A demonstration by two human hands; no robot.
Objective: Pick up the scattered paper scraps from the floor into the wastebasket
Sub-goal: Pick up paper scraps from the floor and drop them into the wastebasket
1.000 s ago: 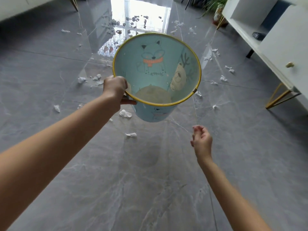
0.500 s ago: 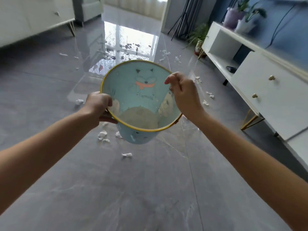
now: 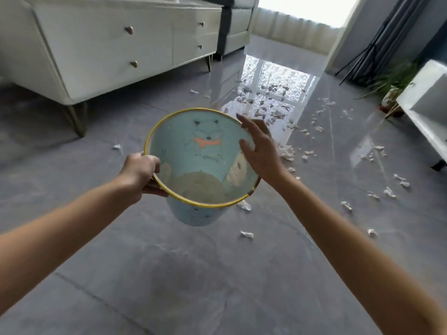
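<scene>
A light-blue wastebasket (image 3: 193, 151) with a yellow rim and cartoon animals inside is held off the floor at the centre of view, its mouth tilted toward me. My left hand (image 3: 140, 174) grips the rim on the near left side. My right hand (image 3: 260, 151) hovers over the right part of the rim with fingers spread and nothing in it. White paper scraps (image 3: 246, 234) lie scattered on the grey tiled floor, most of them to the right and behind the basket (image 3: 286, 151). One scrap (image 3: 117, 147) lies alone at the left.
A white drawer cabinet on gold legs (image 3: 108, 52) stands at the back left. A white shelf unit (image 3: 425, 112) runs along the right, with a potted plant (image 3: 391, 90) beyond it. A bright window reflection (image 3: 273, 93) covers the far floor.
My right hand went from a pinch at the rim to spread fingers over the basket's right side. The view swung left and up, bringing the white cabinet into sight.
</scene>
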